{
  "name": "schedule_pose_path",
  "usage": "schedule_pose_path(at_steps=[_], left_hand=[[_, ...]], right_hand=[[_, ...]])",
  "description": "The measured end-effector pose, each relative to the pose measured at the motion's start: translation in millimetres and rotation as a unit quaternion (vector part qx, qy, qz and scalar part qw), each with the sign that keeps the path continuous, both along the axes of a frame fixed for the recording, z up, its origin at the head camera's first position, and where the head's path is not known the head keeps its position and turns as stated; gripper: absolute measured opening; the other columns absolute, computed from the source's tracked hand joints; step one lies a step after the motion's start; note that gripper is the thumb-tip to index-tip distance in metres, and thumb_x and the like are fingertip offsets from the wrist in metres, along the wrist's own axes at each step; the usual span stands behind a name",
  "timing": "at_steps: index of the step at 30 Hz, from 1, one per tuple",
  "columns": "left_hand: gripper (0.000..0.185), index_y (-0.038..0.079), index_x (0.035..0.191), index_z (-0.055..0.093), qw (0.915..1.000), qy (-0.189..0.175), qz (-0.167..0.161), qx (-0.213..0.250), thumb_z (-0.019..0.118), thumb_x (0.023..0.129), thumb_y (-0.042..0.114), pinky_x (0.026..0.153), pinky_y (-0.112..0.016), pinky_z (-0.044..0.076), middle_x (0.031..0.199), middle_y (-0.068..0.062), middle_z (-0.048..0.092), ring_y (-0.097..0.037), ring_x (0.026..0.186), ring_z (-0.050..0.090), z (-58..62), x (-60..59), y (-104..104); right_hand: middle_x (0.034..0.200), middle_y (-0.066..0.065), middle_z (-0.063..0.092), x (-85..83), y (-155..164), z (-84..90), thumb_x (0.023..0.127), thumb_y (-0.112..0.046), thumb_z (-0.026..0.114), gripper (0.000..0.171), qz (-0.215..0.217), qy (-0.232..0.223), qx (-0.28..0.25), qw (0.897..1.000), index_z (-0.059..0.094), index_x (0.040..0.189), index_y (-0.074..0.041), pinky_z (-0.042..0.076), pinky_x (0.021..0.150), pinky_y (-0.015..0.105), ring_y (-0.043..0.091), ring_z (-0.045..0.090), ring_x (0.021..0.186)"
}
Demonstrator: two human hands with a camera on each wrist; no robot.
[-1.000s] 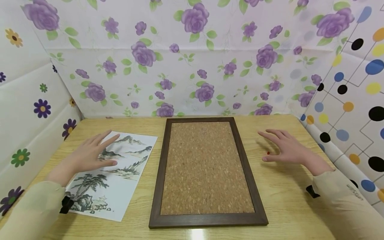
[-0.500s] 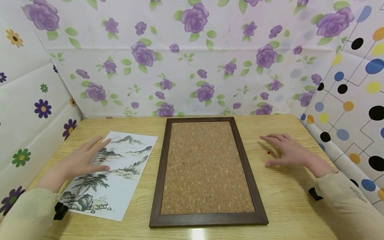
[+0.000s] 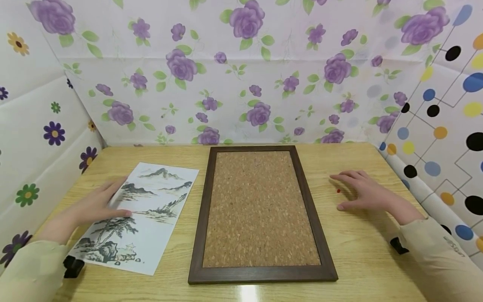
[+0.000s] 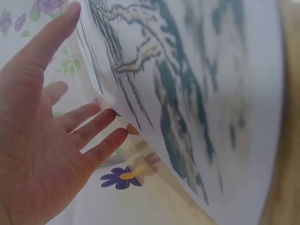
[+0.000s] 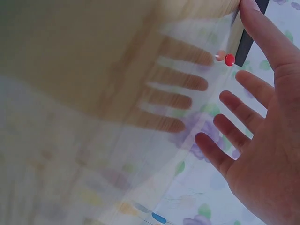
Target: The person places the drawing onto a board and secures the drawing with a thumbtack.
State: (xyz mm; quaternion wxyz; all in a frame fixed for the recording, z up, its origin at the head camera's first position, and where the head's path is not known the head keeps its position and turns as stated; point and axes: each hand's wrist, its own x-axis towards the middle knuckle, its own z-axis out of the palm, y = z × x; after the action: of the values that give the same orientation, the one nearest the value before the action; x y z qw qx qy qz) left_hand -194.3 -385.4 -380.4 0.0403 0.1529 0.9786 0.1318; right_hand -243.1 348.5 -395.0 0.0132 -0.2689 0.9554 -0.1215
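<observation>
Landscape print [image 3: 151, 239] lies left of the corkboard [image 3: 260, 209], which the left grip [image 3: 94, 207] and right grip [image 3: 367, 193], both wide, flank.

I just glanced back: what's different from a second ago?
The left hand has drawn outward and toward the person, to the left edge of the landscape print. The right hand has shifted slightly the same way, outward and nearer. Neither has taken hold of anything. The print, framed cork board and small red object stayed put.
</observation>
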Motion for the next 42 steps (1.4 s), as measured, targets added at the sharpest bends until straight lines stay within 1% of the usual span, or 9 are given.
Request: schedule_pose_path(at_steps=[7,12,18,22,28,32,35,38,42], left_hand=[[0.116,0.001,0.158,0.011,0.9996,-0.013,0.010,-0.024,0.079,0.078,0.051,0.094,-0.076,0.036,0.139,-0.046,0.037,-0.066,0.121,0.039,-2.6,-0.2,-5.1],[0.115,-0.010,0.154,0.018,0.9991,-0.030,0.023,-0.019,0.078,0.078,0.052,0.093,-0.072,0.039,0.137,-0.045,0.038,-0.062,0.119,0.042,-3.0,-0.2,-6.4],[0.114,-0.018,0.148,0.023,0.9973,-0.058,0.045,-0.010,0.076,0.079,0.054,0.090,-0.066,0.043,0.134,-0.045,0.037,-0.055,0.111,0.050,-1.4,0.0,-6.0],[0.106,-0.019,0.144,0.031,0.9969,-0.061,0.050,-0.006,0.077,0.080,0.051,0.085,-0.060,0.047,0.126,-0.041,0.042,-0.044,0.102,0.054,-0.3,2.4,-7.8],[0.092,-0.019,0.140,0.039,0.9976,-0.058,0.038,0.009,0.079,0.081,0.039,0.078,-0.047,0.052,0.117,-0.034,0.050,-0.033,0.095,0.056,1.1,4.8,-12.6],[0.084,-0.018,0.139,0.042,0.9970,-0.069,0.027,0.019,0.080,0.082,0.031,0.071,-0.031,0.049,0.104,-0.019,0.060,-0.021,0.087,0.056,0.5,3.6,-19.3],[0.081,-0.017,0.139,0.042,0.9958,-0.086,0.022,0.021,0.079,0.083,0.028,0.066,-0.025,0.046,0.098,-0.010,0.064,-0.015,0.084,0.056,-0.9,3.5,-25.5],[0.080,-0.017,0.139,0.041,0.9951,-0.094,0.019,0.024,0.078,0.083,0.026,0.067,-0.024,0.047,0.100,-0.011,0.064,-0.016,0.086,0.059,-2.0,5.2,-31.5],[0.077,-0.016,0.140,0.041,0.9948,-0.094,0.013,0.038,0.078,0.084,0.023,0.067,-0.025,0.050,0.105,-0.018,0.064,-0.024,0.092,0.063,-1.5,8.7,-36.7]], right_hand=[[0.136,0.013,0.052,-0.8,0.7,-2.4,0.078,-0.057,0.076,0.082,0.009,-0.004,-0.006,1.000,0.051,0.144,-0.014,0.042,0.094,0.060,0.037,0.046,0.121],[0.128,0.011,0.057,0.1,0.0,-3.6,0.079,-0.055,0.076,0.074,0.006,-0.010,-0.011,1.000,0.058,0.137,-0.013,0.045,0.091,0.056,0.033,0.051,0.116],[0.115,0.001,0.060,0.3,0.0,-6.8,0.079,-0.051,0.078,0.065,0.015,0.001,-0.019,1.000,0.062,0.130,-0.013,0.044,0.085,0.044,0.023,0.054,0.106],[0.111,-0.001,0.060,0.4,-0.6,-6.0,0.080,-0.049,0.078,0.058,0.015,0.000,-0.026,1.000,0.064,0.124,-0.015,0.046,0.083,0.042,0.020,0.056,0.102],[0.110,0.000,0.062,0.7,-0.4,-3.2,0.082,-0.049,0.076,0.052,0.011,-0.016,-0.028,0.999,0.064,0.119,-0.015,0.050,0.087,0.044,0.019,0.058,0.102],[0.110,0.000,0.062,0.8,0.0,-2.5,0.082,-0.047,0.077,0.050,0.009,-0.023,-0.031,0.999,0.065,0.117,-0.014,0.051,0.087,0.043,0.019,0.059,0.101],[0.109,0.000,0.062,0.9,-0.8,-1.4,0.082,-0.046,0.078,0.048,0.006,-0.027,-0.031,0.999,0.065,0.116,-0.015,0.052,0.085,0.040,0.017,0.059,0.100],[0.108,-0.001,0.061,1.3,-2.0,0.1,0.082,-0.046,0.078,0.047,0.004,-0.032,-0.030,0.999,0.065,0.114,-0.016,0.051,0.084,0.037,0.015,0.058,0.098],[0.104,-0.001,0.060,2.2,-2.5,2.0,0.082,-0.041,0.079,0.040,0.005,-0.037,-0.032,0.999,0.065,0.110,-0.016,0.052,0.079,0.033,0.013,0.057,0.093]])
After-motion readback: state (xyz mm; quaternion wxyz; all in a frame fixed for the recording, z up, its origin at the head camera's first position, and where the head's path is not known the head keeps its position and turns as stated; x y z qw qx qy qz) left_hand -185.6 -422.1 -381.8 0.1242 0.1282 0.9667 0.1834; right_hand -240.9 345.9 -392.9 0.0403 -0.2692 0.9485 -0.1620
